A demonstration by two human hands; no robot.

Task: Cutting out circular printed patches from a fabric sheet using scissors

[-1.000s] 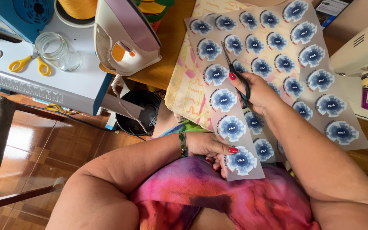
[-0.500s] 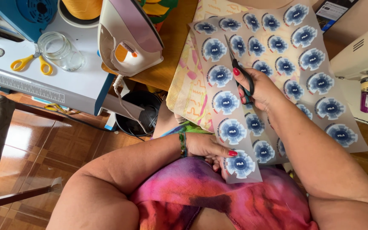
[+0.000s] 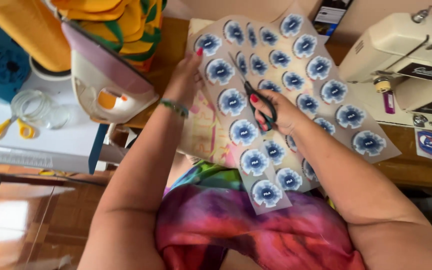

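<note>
Head view: scissors [image 3: 256, 100] in right hand [image 3: 281, 112]

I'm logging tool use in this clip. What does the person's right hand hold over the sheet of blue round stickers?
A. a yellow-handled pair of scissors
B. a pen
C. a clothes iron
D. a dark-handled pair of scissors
D: the right hand grips dark-handled scissors, blades cutting into the sticker sheet.

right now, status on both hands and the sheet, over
Right hand shut on dark-handled scissors, blades partway up the sticker sheet. Left hand holds the sheet's left edge, by the cut strip. Iron close at left, not touching.
</note>
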